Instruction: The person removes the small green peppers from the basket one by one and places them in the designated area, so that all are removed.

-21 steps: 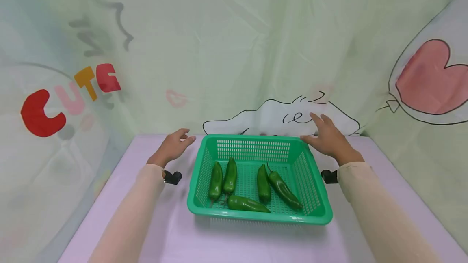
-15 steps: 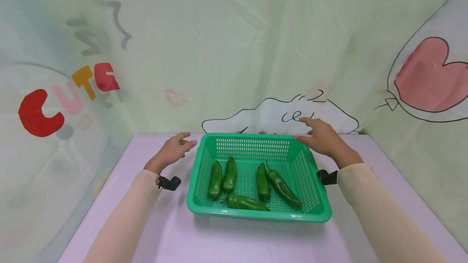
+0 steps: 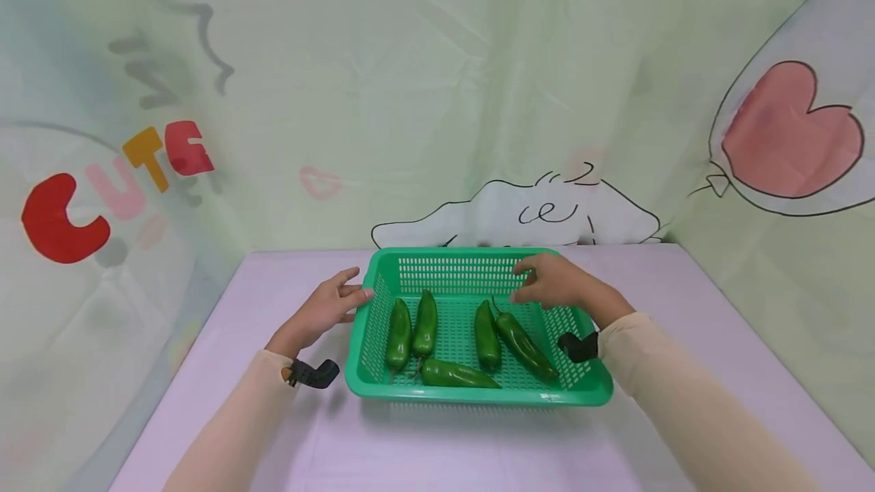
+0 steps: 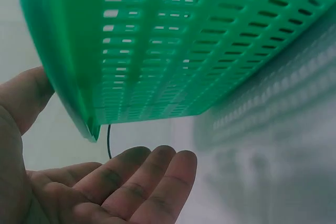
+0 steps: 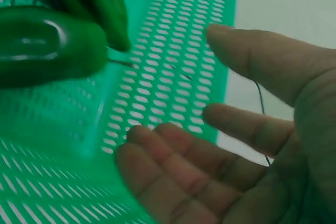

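Behind everything we see a pale green backdrop (image 3: 424, 97), with a balloon bearing a red heart (image 3: 793, 127) drawn on its right part and the coloured letters CUTE (image 3: 119, 188) on its left. In front of it we have the pale lilac tabletop (image 3: 437, 454), and on that, near its middle, the green basket (image 3: 478, 395), a rectangular one with perforated walls. Two cream sleeves (image 3: 683, 386) reach in from the near edge, one on each side of the basket. Our right hand (image 3: 560, 279) is over the basket's far right part, its thumb and fingers apart and lightly bent, with a gap between them and the peppers. Our left hand (image 3: 320, 310) is at the basket's left wall, its thumb and fingers also apart; the thumb's tip goes behind the rim in the left wrist view, and we cannot tell whether it touches. Five green peppers lie inside the basket: two at the left, side by side (image 3: 399, 334) (image 3: 425, 323), one crosswise along the near wall (image 3: 459, 374), and two at the right, one nearly straight (image 3: 488, 336) and one slanting (image 3: 525, 348). Smallest, we notice a black device (image 3: 317, 374) on our left wrist and its twin (image 3: 579, 346) on our right.
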Available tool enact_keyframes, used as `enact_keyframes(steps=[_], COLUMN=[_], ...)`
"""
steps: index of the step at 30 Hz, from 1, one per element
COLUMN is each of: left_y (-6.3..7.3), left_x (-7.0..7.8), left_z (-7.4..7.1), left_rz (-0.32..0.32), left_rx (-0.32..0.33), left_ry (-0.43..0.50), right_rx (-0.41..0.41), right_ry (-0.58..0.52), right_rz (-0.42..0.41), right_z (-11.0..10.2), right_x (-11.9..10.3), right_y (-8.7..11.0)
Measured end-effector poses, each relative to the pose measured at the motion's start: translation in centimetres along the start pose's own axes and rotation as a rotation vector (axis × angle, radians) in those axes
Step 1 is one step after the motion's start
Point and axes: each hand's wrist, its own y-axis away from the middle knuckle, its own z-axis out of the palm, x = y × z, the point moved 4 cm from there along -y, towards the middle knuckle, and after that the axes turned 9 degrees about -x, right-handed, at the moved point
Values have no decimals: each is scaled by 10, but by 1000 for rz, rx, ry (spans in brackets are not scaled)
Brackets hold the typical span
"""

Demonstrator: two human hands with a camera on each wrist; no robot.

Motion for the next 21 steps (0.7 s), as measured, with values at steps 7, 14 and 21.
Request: enact_keyframes(steps=[7, 14, 21], left_y=[1, 3, 1], left_x=[-1, 0, -5], left_z=[10, 18, 23], left_rz=[11, 62, 67], left_rx=[11, -16, 7], left_ry=[11, 71, 107], right_rx=[-91, -105, -106], right_ry=[-17, -66, -70], right_rz=[118, 210, 279], right_z=[23, 37, 48], right_x=[4, 7, 9], right_y=[-12, -15, -20])
